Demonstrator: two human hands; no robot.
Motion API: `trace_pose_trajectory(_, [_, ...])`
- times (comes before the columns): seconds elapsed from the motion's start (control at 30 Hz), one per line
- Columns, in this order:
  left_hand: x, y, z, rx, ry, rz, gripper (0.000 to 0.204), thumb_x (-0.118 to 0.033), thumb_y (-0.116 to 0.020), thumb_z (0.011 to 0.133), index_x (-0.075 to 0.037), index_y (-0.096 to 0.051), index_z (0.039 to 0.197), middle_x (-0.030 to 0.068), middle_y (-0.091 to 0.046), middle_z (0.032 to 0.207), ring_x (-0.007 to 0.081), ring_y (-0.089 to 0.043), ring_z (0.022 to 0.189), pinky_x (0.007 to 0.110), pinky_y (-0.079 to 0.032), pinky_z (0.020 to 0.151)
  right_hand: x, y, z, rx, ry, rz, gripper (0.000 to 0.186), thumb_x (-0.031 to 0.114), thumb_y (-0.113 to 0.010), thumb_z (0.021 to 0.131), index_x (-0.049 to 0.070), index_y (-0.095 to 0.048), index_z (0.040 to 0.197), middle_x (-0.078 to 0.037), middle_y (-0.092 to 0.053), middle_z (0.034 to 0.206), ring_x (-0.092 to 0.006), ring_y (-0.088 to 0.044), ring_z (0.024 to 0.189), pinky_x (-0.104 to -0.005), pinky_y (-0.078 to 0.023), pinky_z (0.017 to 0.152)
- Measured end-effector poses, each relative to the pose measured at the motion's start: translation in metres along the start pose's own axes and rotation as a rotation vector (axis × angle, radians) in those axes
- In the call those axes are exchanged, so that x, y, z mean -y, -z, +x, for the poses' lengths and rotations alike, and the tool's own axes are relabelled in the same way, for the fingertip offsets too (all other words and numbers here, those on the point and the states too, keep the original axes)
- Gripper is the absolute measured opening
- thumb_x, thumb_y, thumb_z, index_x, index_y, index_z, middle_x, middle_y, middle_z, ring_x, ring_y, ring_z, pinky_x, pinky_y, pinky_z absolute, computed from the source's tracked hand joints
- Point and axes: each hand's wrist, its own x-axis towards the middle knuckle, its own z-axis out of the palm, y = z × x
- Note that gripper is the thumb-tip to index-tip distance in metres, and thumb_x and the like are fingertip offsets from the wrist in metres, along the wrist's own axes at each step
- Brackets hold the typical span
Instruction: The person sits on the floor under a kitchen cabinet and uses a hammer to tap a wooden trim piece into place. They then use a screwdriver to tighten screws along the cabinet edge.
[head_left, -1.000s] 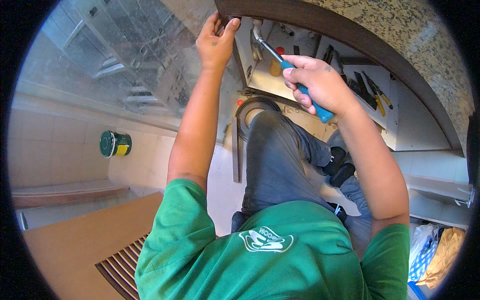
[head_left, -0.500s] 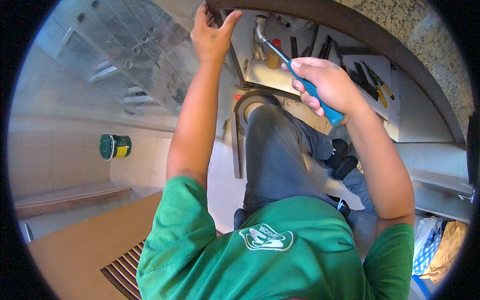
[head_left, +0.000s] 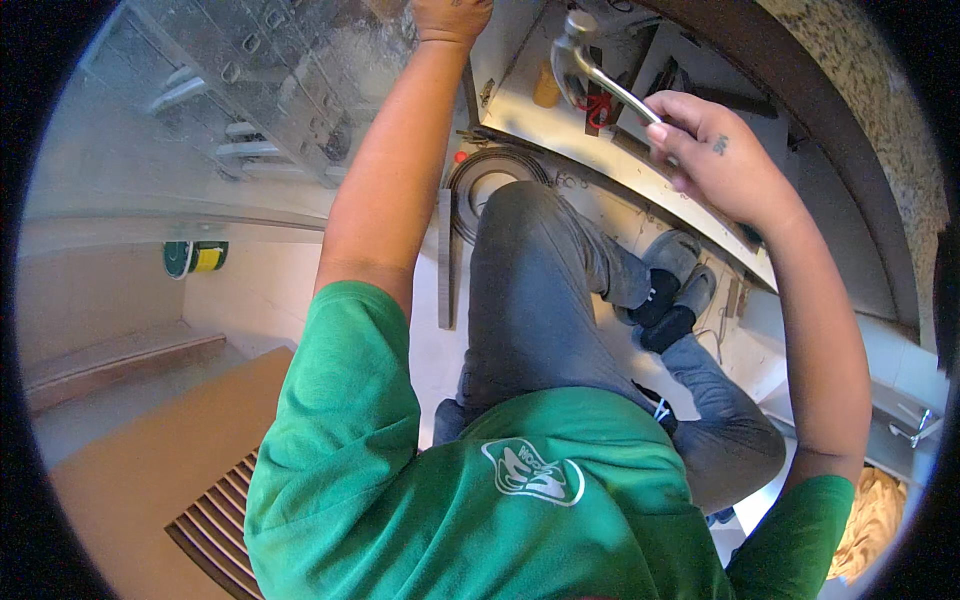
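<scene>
My right hand [head_left: 722, 160] is closed around the handle of a claw hammer [head_left: 618, 93]. The hammer's bare metal shaft slants up and left from my fingers to its silver head, while my hand hides the grip. Behind the head, an open shelf [head_left: 520, 125] holds loose tools and a small orange bottle [head_left: 546, 88]. At the upper edge, my left hand [head_left: 452, 18] shows only its back and wrist, beside the clouded glass panel [head_left: 290, 60]. Its fingers are out of the picture, so what they touch cannot be seen.
A curved brown edge under a speckled stone top [head_left: 850, 60] arches over the shelf. Coiled dark strip [head_left: 462, 205] lies by my bent knee. At the left stand a green tub [head_left: 205, 257] and a brown board with slats [head_left: 215, 525]. Tan cloth [head_left: 872, 520] lies lower right.
The hammer's head has swung round, so its claw now shows; my right hand has shifted right. My left hand has gone up, mostly out of view. The whole view has shifted slightly.
</scene>
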Motion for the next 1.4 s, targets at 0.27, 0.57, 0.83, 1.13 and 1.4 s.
trace_pose_trajectory(0.27, [0.012,-0.008,-0.007,-0.037,0.010,0.211,0.084,-0.078,-0.062,0.080,-0.010,-0.052,0.129,0.0226,-0.068,0.100,0.0512,-0.064,0.083,0.055,-0.052,0.069,0.005,-0.003,0.024,-0.123,0.157,-0.524,0.018,0.019,-0.058,0.098,0.003,-0.066,0.096,-0.025,-0.065,0.081,-0.0464,-0.063,0.079,-0.0522,-0.051,0.073])
trace_pose_trajectory(0.57, [0.003,-0.008,-0.004,-0.109,-0.039,0.101,0.086,-0.080,-0.061,0.078,-0.012,-0.054,0.130,0.0203,-0.068,0.101,0.0483,-0.065,0.086,0.054,-0.053,0.071,0.013,-0.012,0.040,-0.315,0.239,-0.588,0.020,0.021,-0.057,0.100,0.004,-0.066,0.100,-0.024,-0.066,0.082,-0.0432,-0.064,0.078,-0.0501,-0.051,0.072])
trace_pose_trajectory(0.83, [0.005,-0.011,-0.007,-0.109,-0.031,0.166,0.085,-0.082,-0.060,0.077,-0.012,-0.057,0.125,0.0206,-0.068,0.090,0.0497,-0.064,0.079,0.054,-0.052,0.066,0.003,-0.007,0.035,-0.390,0.190,-0.608,0.017,0.021,-0.058,0.098,0.007,-0.067,0.102,-0.024,-0.068,0.091,-0.0453,-0.065,0.086,-0.0525,-0.053,0.074])
trace_pose_trajectory(1.13, [0.011,-0.011,-0.008,-0.127,-0.003,0.241,0.081,-0.082,-0.061,0.076,-0.010,-0.060,0.110,0.0221,-0.066,0.083,0.0498,-0.063,0.075,0.054,-0.051,0.064,-0.002,0.002,0.029,-0.355,0.126,-0.609,0.022,0.023,-0.060,0.097,0.011,-0.072,0.111,-0.020,-0.071,0.095,-0.0418,-0.068,0.087,-0.0486,-0.055,0.076])
trace_pose_trajectory(1.4, [0.009,-0.012,-0.008,-0.142,-0.009,0.189,0.081,-0.083,-0.061,0.076,-0.009,-0.059,0.109,0.0229,-0.065,0.081,0.0505,-0.062,0.075,0.055,-0.050,0.064,-0.001,0.009,0.026,-0.419,0.094,-0.601,0.022,0.026,-0.060,0.097,0.013,-0.073,0.111,-0.020,-0.071,0.094,-0.0414,-0.068,0.087,-0.0490,-0.054,0.075])
